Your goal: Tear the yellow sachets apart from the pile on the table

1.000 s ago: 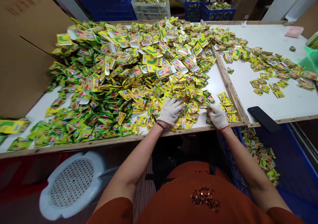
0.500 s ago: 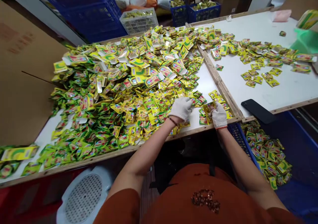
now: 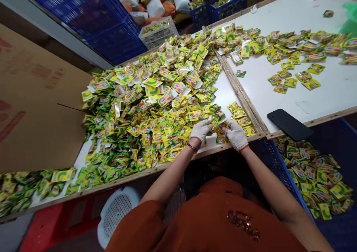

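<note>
My right hand (image 3: 235,134), in a white glove with bare fingertips, is closed on small yellow-and-green packets (image 3: 219,127) above the table's front edge. My left hand (image 3: 201,131), gloved the same way, meets these packets from the other side with its fingers pinched on their edge. Its fingertips partly hide what it grips. To its left spreads a big heap of loose packets (image 3: 167,127), with small printed boxes (image 3: 154,91) on top. Short rows of yellow packets (image 3: 239,113) lie just beyond my right hand, beside the wooden divider (image 3: 240,92).
A black phone (image 3: 290,124) overhangs the front edge at right. Below it, a blue crate (image 3: 292,187) holds filled packets. A large cardboard box (image 3: 41,107) stands at left, a pale stool (image 3: 118,211) underneath. Blue crates (image 3: 111,36) are stacked behind the table.
My hands have come together; the right has moved left with its packets to meet the left. The view has shifted, showing more of the cardboard box.
</note>
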Demonstrator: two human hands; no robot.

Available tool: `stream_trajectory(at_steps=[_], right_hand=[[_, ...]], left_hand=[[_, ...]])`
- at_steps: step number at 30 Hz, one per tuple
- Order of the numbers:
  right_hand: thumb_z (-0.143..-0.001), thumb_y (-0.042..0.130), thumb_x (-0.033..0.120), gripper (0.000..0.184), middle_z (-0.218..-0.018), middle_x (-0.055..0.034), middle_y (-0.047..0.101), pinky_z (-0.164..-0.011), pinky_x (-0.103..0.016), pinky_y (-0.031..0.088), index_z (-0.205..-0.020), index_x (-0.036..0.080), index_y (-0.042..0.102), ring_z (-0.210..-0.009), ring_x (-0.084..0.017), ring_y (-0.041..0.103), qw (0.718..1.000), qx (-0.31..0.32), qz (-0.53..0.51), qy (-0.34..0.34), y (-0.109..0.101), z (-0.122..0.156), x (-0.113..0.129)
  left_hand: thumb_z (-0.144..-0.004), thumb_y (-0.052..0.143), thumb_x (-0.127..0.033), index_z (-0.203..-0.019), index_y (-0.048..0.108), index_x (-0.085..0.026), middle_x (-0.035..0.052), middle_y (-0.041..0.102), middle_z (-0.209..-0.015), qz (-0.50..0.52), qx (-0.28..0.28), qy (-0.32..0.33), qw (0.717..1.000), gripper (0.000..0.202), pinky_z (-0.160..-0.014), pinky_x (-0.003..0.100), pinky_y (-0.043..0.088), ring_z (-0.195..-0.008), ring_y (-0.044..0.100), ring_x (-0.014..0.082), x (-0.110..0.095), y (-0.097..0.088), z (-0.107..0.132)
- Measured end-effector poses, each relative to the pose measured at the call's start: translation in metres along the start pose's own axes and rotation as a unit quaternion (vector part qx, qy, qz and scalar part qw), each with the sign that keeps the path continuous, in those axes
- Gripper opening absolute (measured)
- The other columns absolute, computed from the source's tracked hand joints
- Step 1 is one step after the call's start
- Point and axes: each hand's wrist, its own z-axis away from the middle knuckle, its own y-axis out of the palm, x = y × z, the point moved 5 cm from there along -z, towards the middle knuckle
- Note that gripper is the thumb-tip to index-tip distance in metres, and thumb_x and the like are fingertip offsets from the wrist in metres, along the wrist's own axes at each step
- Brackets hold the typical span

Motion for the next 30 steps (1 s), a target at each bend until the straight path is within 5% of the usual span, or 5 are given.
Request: stream_trajectory(at_steps=[4, 10, 17, 24, 30], right_hand=[[-0.080, 0.063, 0.032, 0.027, -0.093, -0.0028, 0.078, -0.083, -0.039, 0.058, -0.101, 0.023, 0.077, -0.088, -0.024, 0.070, 0.999, 0.029, 0.017, -0.025, 0.003, -0.002, 0.003], [-0.083, 0.064, 0.032, 0.022, -0.086, -0.0021, 0.078, -0.077, -0.034, 0.056, -0.094, 0.020, 0.079, -0.082, -0.023, 0.070, 0.995, 0.055, 0.080, -0.033, 0.004, -0.006, 0.006], [-0.087, 0.058, 0.027, 0.026, -0.096, -0.0042, 0.077, -0.080, -0.032, 0.051, -0.104, 0.019, 0.076, -0.089, -0.022, 0.067, 0.973, 0.087, 0.203, -0.066, 0.011, -0.001, 0.008], [-0.085, 0.058, 0.021, 0.019, -0.086, -0.0054, 0.073, -0.081, -0.032, 0.046, -0.087, 0.021, 0.077, -0.085, -0.022, 0.061, 0.920, 0.145, 0.336, -0.138, 0.038, 0.008, 0.031], [-0.086, 0.056, 0.029, 0.021, -0.080, -0.0022, 0.074, -0.076, -0.030, 0.048, -0.087, 0.021, 0.075, -0.079, -0.020, 0.063, 0.944, 0.144, 0.281, -0.098, 0.043, -0.001, 0.047]], left_hand=[[-0.047, 0.088, -0.050, -0.087, 0.072, -0.013, 0.0041, 0.070, -0.074, 0.037, 0.027, -0.031, 0.998, 0.057, -0.054, 0.026, 0.051, -0.057, 0.060, 0.0123, 0.013, 0.011, 0.010], [-0.051, 0.088, -0.048, -0.094, 0.070, -0.014, 0.0048, 0.073, -0.084, 0.139, 0.074, -0.073, 0.985, 0.058, -0.057, 0.027, 0.054, -0.065, 0.065, 0.0148, 0.018, 0.006, 0.021], [-0.063, 0.077, -0.054, -0.085, 0.069, -0.016, -0.0006, 0.062, -0.069, 0.046, 0.114, -0.013, 0.992, 0.045, -0.052, 0.022, 0.042, -0.056, 0.052, 0.0082, 0.023, -0.005, 0.017], [-0.067, 0.077, -0.041, -0.061, 0.059, -0.017, -0.0047, 0.047, -0.050, -0.012, 0.135, -0.011, 0.991, 0.031, -0.048, 0.022, 0.027, -0.047, 0.038, 0.0070, 0.020, -0.022, 0.015], [-0.068, 0.078, -0.055, -0.065, 0.058, -0.017, -0.0042, 0.048, -0.057, 0.029, 0.159, 0.009, 0.987, 0.043, -0.052, 0.023, 0.033, -0.052, 0.041, 0.0078, 0.010, -0.026, 0.026]])
